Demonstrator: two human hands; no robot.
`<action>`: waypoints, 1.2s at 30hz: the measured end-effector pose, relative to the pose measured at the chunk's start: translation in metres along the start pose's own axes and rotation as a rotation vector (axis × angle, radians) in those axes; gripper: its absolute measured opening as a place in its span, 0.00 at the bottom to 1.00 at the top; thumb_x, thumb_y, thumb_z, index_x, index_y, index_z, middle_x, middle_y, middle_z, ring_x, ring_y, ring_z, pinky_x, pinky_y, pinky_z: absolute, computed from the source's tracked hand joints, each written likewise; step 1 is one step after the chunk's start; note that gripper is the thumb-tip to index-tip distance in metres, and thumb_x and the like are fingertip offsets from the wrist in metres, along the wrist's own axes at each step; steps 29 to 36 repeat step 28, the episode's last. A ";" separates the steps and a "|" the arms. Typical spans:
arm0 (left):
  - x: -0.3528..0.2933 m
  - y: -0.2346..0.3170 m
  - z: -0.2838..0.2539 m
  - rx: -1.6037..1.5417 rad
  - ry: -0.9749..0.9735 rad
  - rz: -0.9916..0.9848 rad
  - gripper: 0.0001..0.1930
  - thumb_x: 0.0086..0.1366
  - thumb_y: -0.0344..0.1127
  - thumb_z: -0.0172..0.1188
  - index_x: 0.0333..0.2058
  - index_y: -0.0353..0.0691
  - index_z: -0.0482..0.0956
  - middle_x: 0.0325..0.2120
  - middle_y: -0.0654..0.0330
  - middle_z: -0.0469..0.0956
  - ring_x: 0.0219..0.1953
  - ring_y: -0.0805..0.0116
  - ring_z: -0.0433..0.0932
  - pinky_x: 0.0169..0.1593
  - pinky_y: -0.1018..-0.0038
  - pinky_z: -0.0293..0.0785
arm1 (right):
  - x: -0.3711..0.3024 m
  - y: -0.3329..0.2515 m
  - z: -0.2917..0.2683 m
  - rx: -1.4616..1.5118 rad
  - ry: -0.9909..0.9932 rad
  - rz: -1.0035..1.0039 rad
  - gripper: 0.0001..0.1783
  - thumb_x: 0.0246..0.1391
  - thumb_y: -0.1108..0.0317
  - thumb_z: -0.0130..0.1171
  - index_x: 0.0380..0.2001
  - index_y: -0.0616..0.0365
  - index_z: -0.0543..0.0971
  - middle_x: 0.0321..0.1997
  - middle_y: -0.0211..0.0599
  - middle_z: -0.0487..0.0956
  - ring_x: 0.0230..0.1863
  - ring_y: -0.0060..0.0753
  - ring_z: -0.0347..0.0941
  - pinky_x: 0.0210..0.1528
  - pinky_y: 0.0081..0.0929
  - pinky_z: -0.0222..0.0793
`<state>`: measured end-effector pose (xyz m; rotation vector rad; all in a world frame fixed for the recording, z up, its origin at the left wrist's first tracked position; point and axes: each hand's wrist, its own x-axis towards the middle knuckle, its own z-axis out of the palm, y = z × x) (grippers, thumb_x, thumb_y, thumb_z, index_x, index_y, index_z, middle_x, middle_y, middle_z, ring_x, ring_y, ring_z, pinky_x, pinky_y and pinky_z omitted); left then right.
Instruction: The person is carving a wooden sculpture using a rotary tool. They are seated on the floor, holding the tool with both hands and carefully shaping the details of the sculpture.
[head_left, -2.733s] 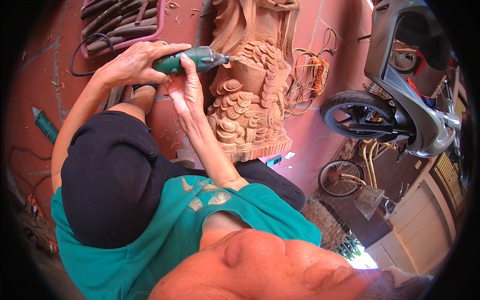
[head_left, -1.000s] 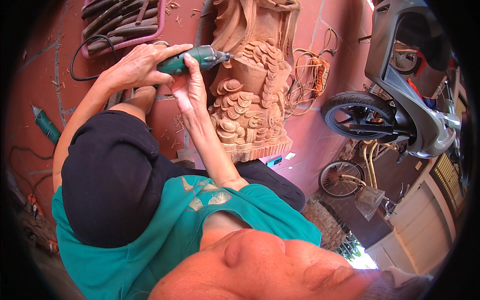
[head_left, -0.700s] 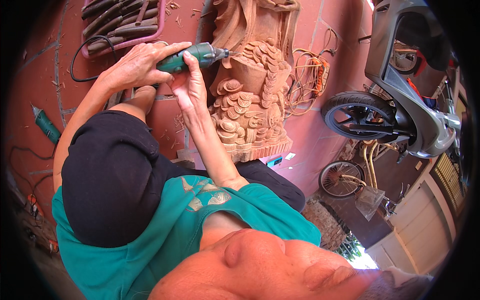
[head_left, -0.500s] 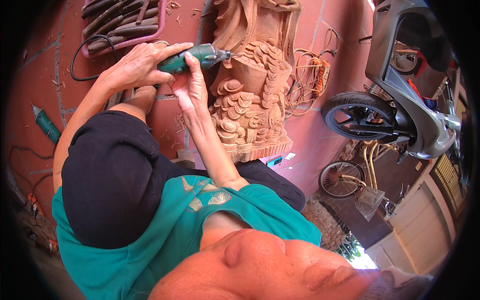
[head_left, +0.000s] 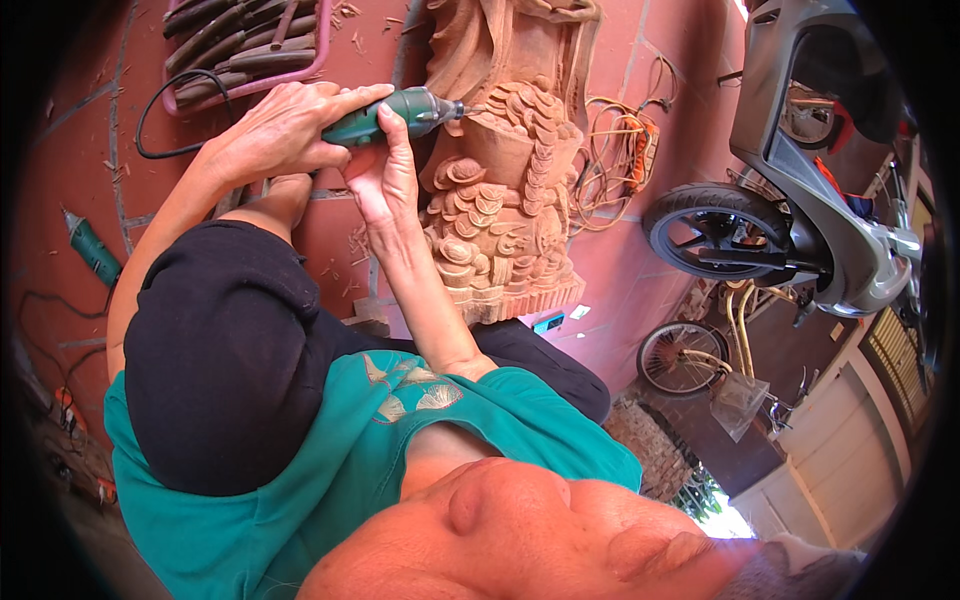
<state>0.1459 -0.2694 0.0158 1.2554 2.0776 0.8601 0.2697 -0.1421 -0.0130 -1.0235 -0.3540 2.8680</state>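
My left hand (head_left: pixel 285 130) is closed over the rear of a green rotary tool (head_left: pixel 408 112), its index finger stretched along the body. From below, my right hand (head_left: pixel 385 180) grips the same tool, with the thumb pressed against its side. The tool points to the right, and its thin bit is at the carved wooden sculpture (head_left: pixel 500 150); I cannot tell whether it touches. Coin-like discs, a pot shape and ingot-like forms stand out in the sculpture's relief. A black cord (head_left: pixel 145 130) loops behind my left hand.
A pink tray (head_left: pixel 324 45) of wooden-handled tools lies at the upper left. A second green rotary tool (head_left: pixel 93 248) rests on the tiled floor at far left. Right of the sculpture are an orange power strip (head_left: pixel 643 155) with tangled cord, a motorbike (head_left: pixel 790 190) and a bicycle (head_left: pixel 685 358).
Both hands and the rotary tool have shifted slightly to the right. The cord behind my left hand has moved a little; the sculpture stays in place.
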 end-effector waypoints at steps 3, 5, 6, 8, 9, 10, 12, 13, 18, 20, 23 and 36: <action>0.001 0.000 0.003 0.016 0.030 0.012 0.44 0.50 0.31 0.66 0.69 0.49 0.66 0.34 0.46 0.79 0.38 0.47 0.79 0.45 0.57 0.74 | 0.001 0.000 -0.002 0.023 0.012 0.005 0.24 0.57 0.65 0.69 0.56 0.55 0.75 0.56 0.35 0.80 0.58 0.33 0.77 0.66 0.37 0.71; 0.000 -0.001 0.003 0.018 0.020 -0.002 0.45 0.50 0.31 0.67 0.70 0.50 0.65 0.38 0.46 0.79 0.39 0.47 0.79 0.46 0.58 0.75 | 0.003 0.000 -0.002 0.011 0.009 0.003 0.24 0.57 0.66 0.69 0.56 0.55 0.75 0.56 0.35 0.80 0.58 0.34 0.77 0.67 0.37 0.71; 0.000 -0.001 0.002 0.014 0.002 -0.016 0.45 0.49 0.31 0.67 0.70 0.50 0.65 0.41 0.46 0.79 0.40 0.47 0.79 0.47 0.58 0.75 | 0.004 0.000 -0.002 0.004 0.009 0.001 0.24 0.57 0.66 0.69 0.56 0.55 0.75 0.56 0.35 0.80 0.58 0.34 0.77 0.67 0.37 0.71; 0.000 -0.001 0.001 0.012 -0.023 -0.037 0.46 0.48 0.31 0.67 0.70 0.50 0.65 0.44 0.46 0.79 0.42 0.47 0.79 0.48 0.58 0.76 | 0.003 0.000 -0.002 0.002 0.004 0.000 0.24 0.58 0.66 0.69 0.56 0.55 0.75 0.56 0.35 0.80 0.58 0.34 0.77 0.67 0.37 0.71; 0.000 0.000 0.000 0.015 -0.030 -0.045 0.46 0.48 0.31 0.67 0.70 0.50 0.65 0.44 0.46 0.79 0.42 0.47 0.79 0.48 0.58 0.76 | 0.003 0.000 -0.001 0.003 0.001 0.001 0.24 0.58 0.66 0.69 0.56 0.55 0.75 0.55 0.35 0.80 0.58 0.34 0.77 0.66 0.37 0.72; 0.001 0.001 0.000 0.017 -0.037 -0.053 0.46 0.48 0.31 0.67 0.70 0.50 0.65 0.45 0.46 0.79 0.42 0.46 0.79 0.48 0.58 0.76 | 0.003 0.000 -0.001 0.007 -0.005 0.002 0.24 0.58 0.66 0.69 0.56 0.55 0.75 0.55 0.35 0.80 0.58 0.34 0.77 0.66 0.37 0.72; 0.001 0.001 0.001 0.020 -0.027 -0.049 0.46 0.48 0.31 0.67 0.70 0.50 0.65 0.44 0.46 0.79 0.42 0.47 0.79 0.48 0.59 0.76 | 0.003 0.000 -0.001 0.012 -0.015 0.003 0.24 0.58 0.66 0.69 0.56 0.55 0.75 0.55 0.35 0.80 0.58 0.34 0.77 0.66 0.37 0.72; 0.000 0.000 0.002 0.021 -0.021 -0.047 0.46 0.48 0.31 0.67 0.70 0.50 0.65 0.44 0.46 0.79 0.41 0.47 0.79 0.48 0.59 0.76 | 0.001 0.000 0.000 0.021 -0.019 0.008 0.24 0.58 0.66 0.69 0.55 0.55 0.75 0.55 0.35 0.80 0.58 0.34 0.77 0.66 0.37 0.72; 0.002 0.003 -0.001 0.033 -0.017 -0.012 0.46 0.48 0.31 0.67 0.70 0.50 0.65 0.42 0.47 0.78 0.40 0.47 0.79 0.48 0.59 0.76 | -0.001 -0.002 -0.001 0.026 -0.015 0.011 0.23 0.58 0.66 0.69 0.55 0.55 0.75 0.55 0.35 0.80 0.59 0.33 0.77 0.66 0.38 0.72; 0.002 0.002 0.001 0.037 -0.007 -0.019 0.46 0.48 0.30 0.67 0.70 0.50 0.65 0.41 0.47 0.78 0.40 0.48 0.79 0.48 0.59 0.76 | 0.001 -0.002 -0.002 0.024 -0.010 0.017 0.24 0.58 0.66 0.69 0.56 0.55 0.75 0.55 0.35 0.80 0.59 0.33 0.77 0.66 0.38 0.72; 0.002 0.001 0.002 0.045 -0.003 -0.034 0.47 0.48 0.30 0.67 0.70 0.50 0.65 0.41 0.47 0.78 0.40 0.48 0.79 0.48 0.59 0.76 | 0.006 -0.001 -0.005 0.016 -0.025 0.015 0.24 0.58 0.65 0.69 0.56 0.55 0.75 0.56 0.35 0.80 0.59 0.34 0.76 0.67 0.38 0.71; 0.001 0.002 -0.002 0.033 -0.061 -0.048 0.47 0.48 0.29 0.67 0.71 0.50 0.64 0.44 0.48 0.78 0.42 0.47 0.80 0.49 0.59 0.76 | 0.007 0.001 -0.010 -0.006 -0.046 0.037 0.26 0.59 0.61 0.68 0.58 0.55 0.74 0.59 0.37 0.79 0.61 0.37 0.75 0.68 0.42 0.69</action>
